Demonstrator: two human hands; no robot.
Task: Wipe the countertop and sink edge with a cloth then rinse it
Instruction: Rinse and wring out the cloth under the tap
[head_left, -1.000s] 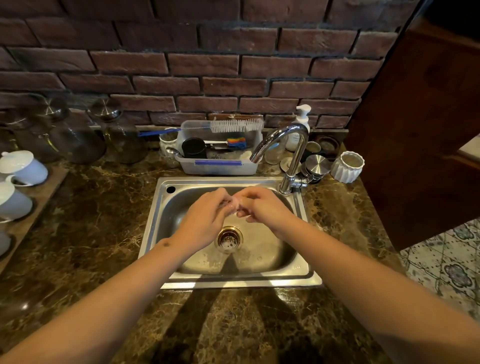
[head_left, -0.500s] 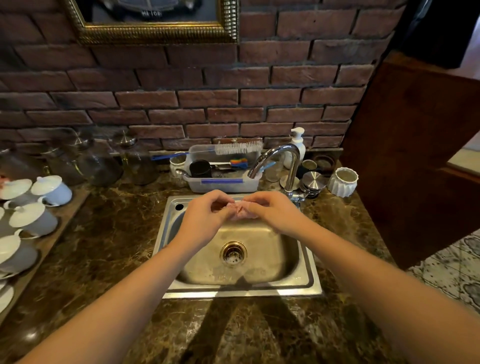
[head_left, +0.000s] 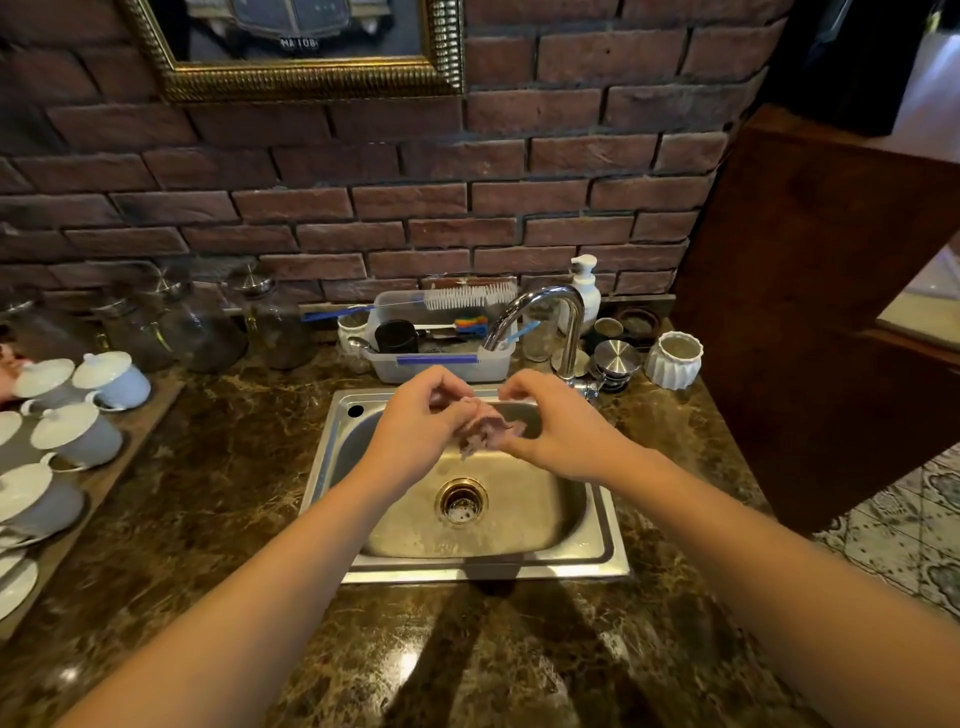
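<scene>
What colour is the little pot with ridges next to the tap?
White. The ridged pot shows best in the head view, right of the tap.

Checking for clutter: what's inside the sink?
The sink holds only a drain strainer in a bare, wet basin. Both hands, left and right, hold a cloth above, hiding the back wall.

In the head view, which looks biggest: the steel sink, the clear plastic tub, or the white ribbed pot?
1. Steel sink
2. Clear plastic tub
3. White ribbed pot
The sink also lies nearer the camera.
</scene>
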